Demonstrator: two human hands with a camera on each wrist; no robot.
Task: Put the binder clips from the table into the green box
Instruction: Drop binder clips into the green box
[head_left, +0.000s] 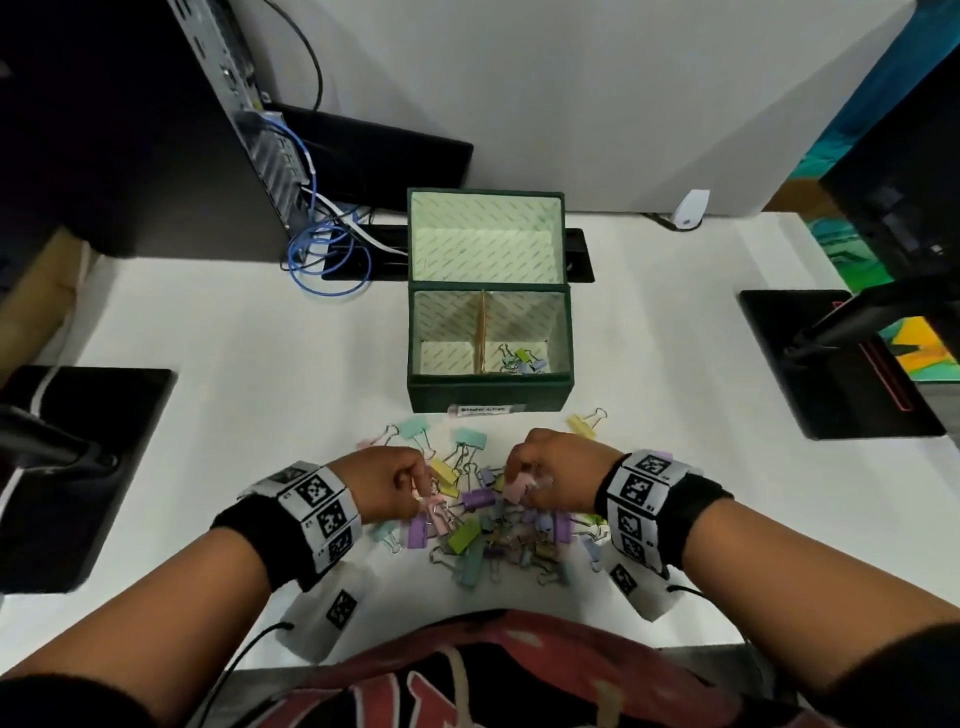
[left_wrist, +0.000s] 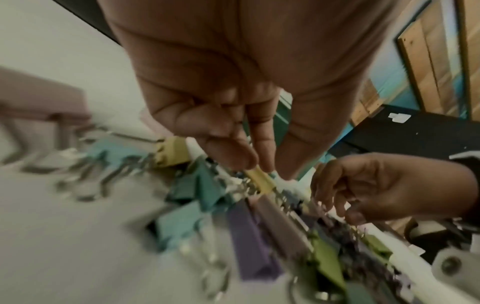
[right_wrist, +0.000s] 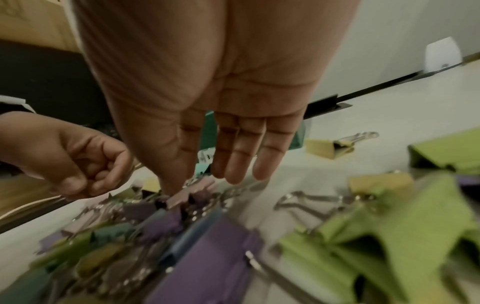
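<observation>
A green box (head_left: 488, 396) stands open on the white table, its lid tilted back; a few binder clips (head_left: 522, 358) lie in its right compartment, the left one looks bare. A pile of pastel binder clips (head_left: 480, 527) lies in front of the box. My left hand (head_left: 415, 483) reaches into the pile's left side, and its fingertips (left_wrist: 255, 162) pinch a yellow clip (left_wrist: 261, 181). On the pile's right side, my right hand (head_left: 519, 473) has thumb and forefinger on a pink clip (right_wrist: 182, 198), the other fingers (right_wrist: 236, 164) held straight.
Black monitor bases sit at the left (head_left: 78, 467) and right (head_left: 831, 364). A computer tower (head_left: 130, 130) with blue cables (head_left: 322, 260) stands at the back left, and a small white device (head_left: 691, 210) at the back right. A lone yellow clip (head_left: 584, 423) lies by the box's right corner.
</observation>
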